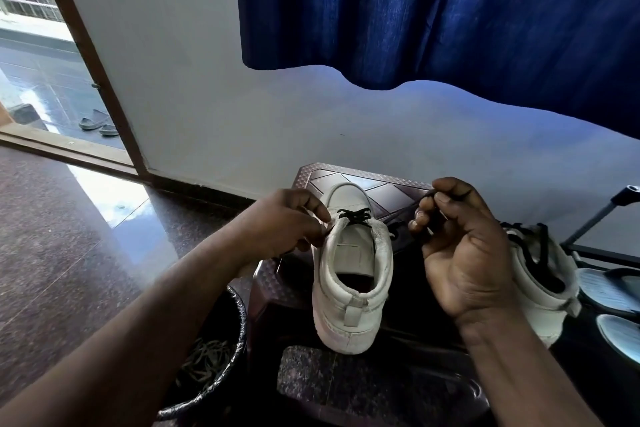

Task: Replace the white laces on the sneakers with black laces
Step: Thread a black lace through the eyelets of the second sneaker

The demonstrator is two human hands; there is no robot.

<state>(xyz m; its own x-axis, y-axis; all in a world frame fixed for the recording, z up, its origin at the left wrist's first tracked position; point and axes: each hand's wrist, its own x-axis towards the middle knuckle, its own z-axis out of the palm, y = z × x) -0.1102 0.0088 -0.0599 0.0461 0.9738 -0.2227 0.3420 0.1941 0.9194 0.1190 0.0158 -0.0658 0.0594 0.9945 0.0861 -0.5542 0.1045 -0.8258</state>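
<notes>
Left hand [287, 222] pinches the sneaker [349, 281] beside its eyelets, right hand [464, 246] pinches the black lace [353, 214], half hiding a second sneaker [540, 281]

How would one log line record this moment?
left hand: grips sneaker | right hand: pinches black lace | lacing: front rows only

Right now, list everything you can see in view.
stool: 1, dark brown, centre
middle sneaker: 1, white, on the stool, heel toward the camera
black lace: 1, black, crossed through the middle sneaker's front eyelets
second sneaker: 1, white with black laces, far right, partly hidden
bin: 1, dark, lower left, pale strips inside
curtain: 1, blue, top right
slippers: 2, grey, outside the doorway, left
sandals: 2, pale blue, right edge
left hand: 1, pinches the middle sneaker's left eyelet edge
right hand: 1, pinches the black lace end
</notes>
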